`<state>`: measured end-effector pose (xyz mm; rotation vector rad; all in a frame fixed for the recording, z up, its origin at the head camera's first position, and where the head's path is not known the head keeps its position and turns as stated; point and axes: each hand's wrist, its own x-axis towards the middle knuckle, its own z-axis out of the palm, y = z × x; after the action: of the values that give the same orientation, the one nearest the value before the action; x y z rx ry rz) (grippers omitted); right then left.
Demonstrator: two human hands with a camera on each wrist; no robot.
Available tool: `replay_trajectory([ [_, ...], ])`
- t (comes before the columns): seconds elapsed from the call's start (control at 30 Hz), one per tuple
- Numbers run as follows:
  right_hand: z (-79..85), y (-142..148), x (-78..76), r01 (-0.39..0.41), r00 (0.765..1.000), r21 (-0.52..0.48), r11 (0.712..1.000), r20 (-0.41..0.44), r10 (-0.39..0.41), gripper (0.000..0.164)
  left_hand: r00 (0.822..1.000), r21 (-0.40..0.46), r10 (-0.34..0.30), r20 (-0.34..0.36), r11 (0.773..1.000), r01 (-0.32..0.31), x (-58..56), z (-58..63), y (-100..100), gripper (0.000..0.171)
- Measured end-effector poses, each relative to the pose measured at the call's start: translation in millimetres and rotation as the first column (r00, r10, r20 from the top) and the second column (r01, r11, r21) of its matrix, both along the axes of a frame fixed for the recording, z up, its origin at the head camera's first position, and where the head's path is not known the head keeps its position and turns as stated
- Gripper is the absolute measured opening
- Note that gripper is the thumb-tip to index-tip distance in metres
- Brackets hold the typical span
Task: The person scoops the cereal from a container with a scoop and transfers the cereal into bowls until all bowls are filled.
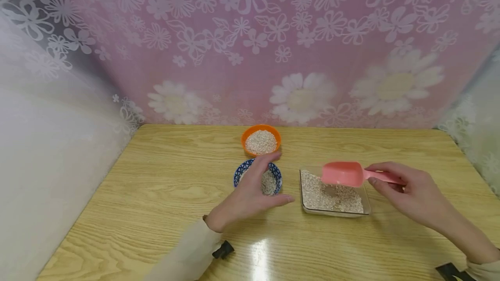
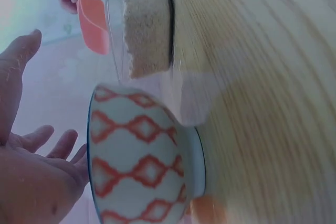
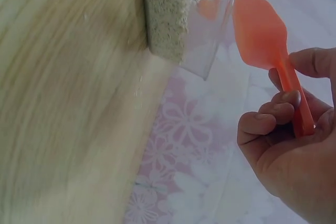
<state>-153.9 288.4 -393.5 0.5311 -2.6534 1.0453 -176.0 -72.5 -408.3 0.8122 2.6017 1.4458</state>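
Observation:
My right hand [image 1: 419, 192] grips the handle of a pink scoop [image 1: 343, 174], which it holds over a clear rectangular container [image 1: 335, 213] of oat flakes [image 1: 326, 196]. In the right wrist view, curled fingers wrap the scoop's handle. The scoop's contents cannot be made out. My left hand [image 1: 246, 196], thumb and fingers spread apart, is at a small patterned bowl [image 1: 236, 178] and hides part of it. Oat flakes lie inside that bowl, blue on its inner rim. Its outside, white with red diamonds, shows in the left wrist view; whether the fingers touch it I cannot tell.
An orange bowl [image 1: 244, 143] full of oat flakes stands just behind the patterned bowl. The wooden table [image 1: 156, 177] carries everything. A pink floral curtain [image 1: 234, 55] hangs along its back edge, with pale walls of fabric at either side.

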Motion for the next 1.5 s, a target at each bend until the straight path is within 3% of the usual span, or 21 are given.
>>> replay_trajectory([
  [0.27, 1.3, 7, -3.4, -0.011, 1.0, 0.11, 0.994, -0.028, 0.014, 0.024, 0.998, -0.008, -0.039, 0.05, 0.999, 0.039, 6.1, -2.7, 23, 0.088],
  [0.4, 0.1, 9, -5.0, -0.037, 0.992, 0.183, 0.982, -0.111, 0.058, 0.029, 0.997, -0.009, -0.05, 0.052, 0.999, 0.05, 6.5, -3.5, 34, 0.09],
  [0.67, 7.0, 12, -9.4, -0.076, 0.972, 0.349, 0.934, -0.182, 0.148, 0.034, 0.992, -0.01, -0.06, 0.11, 0.998, 0.061, 8.8, -2.6, 54, 0.096],
  [0.83, 16.2, 9, -13.7, -0.089, 0.963, 0.425, 0.901, -0.194, 0.187, 0.03, 0.992, -0.096, -0.041, 0.121, 0.994, 0.053, 11.8, -9.0, 65, 0.103],
  [0.93, 22.8, 4, -17.2, -0.088, 0.965, 0.477, 0.875, -0.178, 0.194, 0.026, 0.993, -0.16, -0.019, 0.115, 0.986, 0.038, 13.4, -13.9, 71, 0.11],
  [1.17, 40.9, -10, -23.6, -0.111, 0.987, 0.585, 0.804, -0.031, 0.159, 0.014, 0.985, -0.233, 0.094, 0.142, 0.971, -0.059, 10.0, -21.8, 82, 0.124],
  [1.3, 49.3, -18, -26.5, -0.135, 0.989, 0.614, 0.778, 0.041, 0.139, 0.012, 0.98, -0.285, 0.14, 0.14, 0.954, -0.096, 6.4, -24.7, 88, 0.13],
  [1.5, 54.7, -25, -30.8, -0.197, 0.978, 0.621, 0.759, 0.177, 0.109, 0.012, 0.977, -0.346, 0.149, 0.152, 0.934, -0.089, 3.6, -26.3, 93, 0.137],
])
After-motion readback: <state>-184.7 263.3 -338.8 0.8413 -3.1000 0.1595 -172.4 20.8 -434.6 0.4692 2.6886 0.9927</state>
